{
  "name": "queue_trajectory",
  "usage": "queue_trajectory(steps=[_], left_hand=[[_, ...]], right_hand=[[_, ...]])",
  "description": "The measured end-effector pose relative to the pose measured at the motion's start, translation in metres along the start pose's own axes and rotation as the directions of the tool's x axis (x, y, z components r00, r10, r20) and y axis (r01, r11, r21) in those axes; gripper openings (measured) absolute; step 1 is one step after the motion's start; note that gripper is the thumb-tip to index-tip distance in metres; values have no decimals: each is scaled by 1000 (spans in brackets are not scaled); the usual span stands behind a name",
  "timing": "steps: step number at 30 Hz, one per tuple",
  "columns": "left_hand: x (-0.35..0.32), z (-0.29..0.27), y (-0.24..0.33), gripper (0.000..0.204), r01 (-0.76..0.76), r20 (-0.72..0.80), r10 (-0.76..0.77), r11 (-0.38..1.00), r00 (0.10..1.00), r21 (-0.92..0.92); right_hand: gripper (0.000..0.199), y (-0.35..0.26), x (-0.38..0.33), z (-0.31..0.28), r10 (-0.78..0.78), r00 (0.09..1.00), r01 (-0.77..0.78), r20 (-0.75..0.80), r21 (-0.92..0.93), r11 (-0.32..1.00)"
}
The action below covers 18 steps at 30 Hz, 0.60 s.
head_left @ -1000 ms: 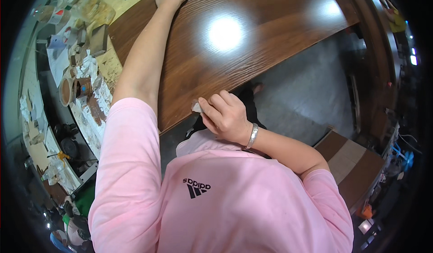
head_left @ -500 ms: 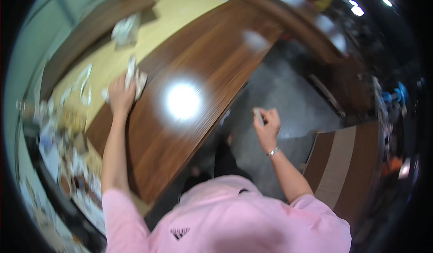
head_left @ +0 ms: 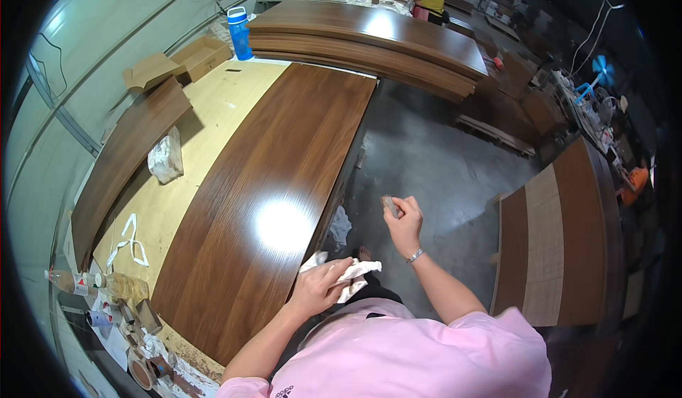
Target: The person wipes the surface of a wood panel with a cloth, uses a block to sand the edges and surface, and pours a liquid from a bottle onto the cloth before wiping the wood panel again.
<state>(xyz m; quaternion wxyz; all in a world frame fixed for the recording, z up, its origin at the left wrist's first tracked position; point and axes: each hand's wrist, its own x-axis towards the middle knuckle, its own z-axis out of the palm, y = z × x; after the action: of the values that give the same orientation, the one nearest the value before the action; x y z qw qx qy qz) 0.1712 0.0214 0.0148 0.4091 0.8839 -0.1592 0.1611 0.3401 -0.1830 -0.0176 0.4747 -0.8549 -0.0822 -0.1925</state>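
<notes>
White rag [head_left: 346, 273] is gripped in the curled fingers [head_left: 334, 276] of the left hand [head_left: 321, 286], bunched at the near edge of the dark wood-grain panel [head_left: 263, 206], loose ends hanging off toward the floor. Small brownish block [head_left: 389, 206] is pinched between fingertips of the right hand [head_left: 405, 220], which is raised clear of the panel over the grey floor [head_left: 433, 164]; a bracelet [head_left: 415, 256] is worn on that wrist. Panel is laid flat on a pale workbench [head_left: 206, 121], glossy, with a lamp glare at mid-surface. Crumpled white cloth [head_left: 165, 158] is seen on the bench left of the panel, well apart from both hands. Plastic bottles [head_left: 99, 283] are lying at the bench's near-left corner. Blue bottle [head_left: 240, 33] stands at the far end, beside stacked dark panels [head_left: 369, 39].
</notes>
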Motion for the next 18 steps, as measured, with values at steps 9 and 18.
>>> queue_trajectory(steps=[9,18], left_hand=[[23,-4,-42,58,319,-163,-279,724,946,612],[173,62,-109,57,366,-262,-256,653,931,663]], right_hand=[[20,8,87,53,44,999,-50,32,256,965],[12,-34,202,143,-174,960,62,220,439,896]])
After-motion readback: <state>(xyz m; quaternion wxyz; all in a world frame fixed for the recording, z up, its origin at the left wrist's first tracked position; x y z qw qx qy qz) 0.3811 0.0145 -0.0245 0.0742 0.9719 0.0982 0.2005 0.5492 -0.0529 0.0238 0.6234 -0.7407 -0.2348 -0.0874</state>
